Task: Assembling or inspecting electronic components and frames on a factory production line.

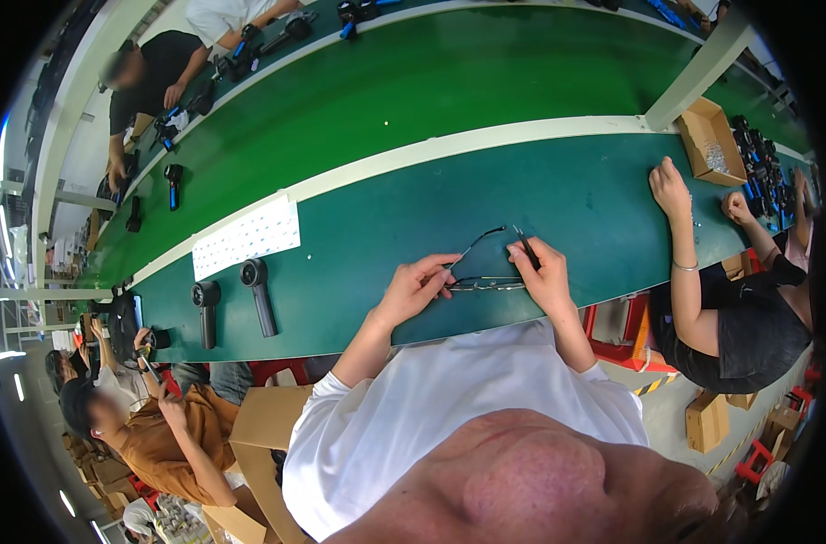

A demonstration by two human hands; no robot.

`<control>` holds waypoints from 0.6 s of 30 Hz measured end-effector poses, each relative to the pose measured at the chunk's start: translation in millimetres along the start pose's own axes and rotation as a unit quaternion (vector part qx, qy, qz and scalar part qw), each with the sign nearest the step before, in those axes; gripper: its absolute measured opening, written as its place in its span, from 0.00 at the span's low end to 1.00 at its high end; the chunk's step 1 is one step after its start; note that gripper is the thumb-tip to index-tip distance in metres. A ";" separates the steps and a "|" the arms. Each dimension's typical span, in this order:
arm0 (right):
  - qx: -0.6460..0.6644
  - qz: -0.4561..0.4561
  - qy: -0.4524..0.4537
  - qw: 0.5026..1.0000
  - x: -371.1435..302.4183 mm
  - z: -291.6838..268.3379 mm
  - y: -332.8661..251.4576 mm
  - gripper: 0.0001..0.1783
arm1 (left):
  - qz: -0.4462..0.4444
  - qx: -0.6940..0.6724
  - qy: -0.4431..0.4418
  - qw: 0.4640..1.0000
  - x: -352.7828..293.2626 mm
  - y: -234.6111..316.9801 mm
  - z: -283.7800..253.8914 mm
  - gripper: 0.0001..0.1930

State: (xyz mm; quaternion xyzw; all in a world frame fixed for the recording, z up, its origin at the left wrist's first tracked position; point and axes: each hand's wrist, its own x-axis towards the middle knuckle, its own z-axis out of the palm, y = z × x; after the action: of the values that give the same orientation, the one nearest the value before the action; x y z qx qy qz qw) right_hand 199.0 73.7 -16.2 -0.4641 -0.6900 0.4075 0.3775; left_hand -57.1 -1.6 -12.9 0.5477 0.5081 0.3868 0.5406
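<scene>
A pair of eyeglasses is held over the near edge of a green worktable, its temples directed away from the wearer's body. One side is pinched by the left hand, the other by the right hand; the hands are separated by the frame. Farther left, two dark, round-headed devices are seen near a white sheet; at far right, an open cardboard box is placed.

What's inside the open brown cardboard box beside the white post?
Small shiny silvery pieces, heaped in the near part of the open brown cardboard box, too small to identify. Whatever lies beneath the heap is covered.
</scene>
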 end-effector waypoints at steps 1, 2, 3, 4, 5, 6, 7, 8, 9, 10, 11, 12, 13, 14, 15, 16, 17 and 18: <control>-0.001 0.000 -0.001 1.000 0.0 0.0 -0.1 0.06 | 0.003 0.001 0.000 1.000 -0.2 -0.2 0.0 0.18; -0.002 0.000 -0.003 1.000 -0.1 0.1 -0.3 0.06 | 0.003 0.001 0.001 1.000 -0.5 0.0 0.0 0.18; -0.002 -0.001 -0.003 1.000 -0.1 0.1 -0.4 0.06 | 0.003 0.004 0.001 1.000 -0.6 0.2 0.2 0.18; 0.001 0.001 -0.001 1.000 -0.3 0.3 -0.5 0.06 | 0.002 0.007 0.001 1.000 -0.8 0.6 0.2 0.18; 0.004 0.003 0.000 1.000 -0.4 0.6 -0.6 0.06 | 0.002 0.007 0.001 1.000 -1.0 1.3 0.3 0.18; 0.004 0.002 -0.001 1.000 -0.4 0.7 -1.1 0.06 | 0.000 0.009 0.001 1.000 -1.1 2.3 0.3 0.18; 0.002 0.003 -0.001 1.000 -0.1 0.4 -1.8 0.06 | -0.001 0.011 0.001 1.000 -1.0 3.2 0.4 0.18; -0.001 0.004 -0.002 1.000 0.1 0.2 -2.3 0.06 | -0.001 0.010 0.002 1.000 -0.9 3.5 0.3 0.18; -0.001 0.003 -0.003 1.000 0.3 0.2 -2.5 0.06 | 0.001 0.014 0.000 1.000 -0.9 3.6 0.1 0.18; -0.001 0.001 -0.002 1.000 0.6 0.1 -2.9 0.06 | 0.004 0.017 -0.001 1.000 -0.8 3.7 -0.2 0.18; -0.001 -0.001 -0.001 1.000 0.7 0.0 -3.1 0.06 | 0.004 0.016 0.000 1.000 -0.8 3.5 -0.3 0.18; -0.001 -0.001 -0.002 1.000 0.7 -0.3 -3.1 0.06 | 0.005 0.016 0.000 1.000 -0.7 3.1 -0.4 0.18; -0.003 0.000 -0.003 1.000 0.7 -0.3 -2.7 0.06 | 0.005 0.016 -0.001 1.000 -0.7 2.8 -0.7 0.18; -0.005 0.000 -0.004 1.000 0.6 -0.2 -2.3 0.06 | 0.005 0.016 -0.001 1.000 -0.7 2.9 -0.8 0.18; -0.005 0.000 -0.004 1.000 0.5 0.0 -2.2 0.06 | 0.006 0.019 -0.002 1.000 -0.8 3.2 -0.9 0.18; -0.003 0.003 -0.004 1.000 0.3 0.2 -2.0 0.06 | 0.007 0.022 -0.004 1.000 -0.7 3.4 -0.9 0.18; 0.000 0.005 -0.004 1.000 0.2 0.2 -1.8 0.06 | 0.007 0.022 -0.004 1.000 -0.7 3.4 -1.0 0.18; 0.000 0.005 -0.004 1.000 0.2 0.2 -2.1 0.06 | 0.006 0.020 -0.003 1.000 -0.7 3.3 -1.2 0.18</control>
State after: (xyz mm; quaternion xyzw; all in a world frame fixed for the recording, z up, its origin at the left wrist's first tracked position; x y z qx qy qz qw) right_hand 198.1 73.4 -14.3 -0.4663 -0.6889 0.4112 0.3726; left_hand -57.9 -1.8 -9.4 0.5626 0.5113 0.3779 0.5285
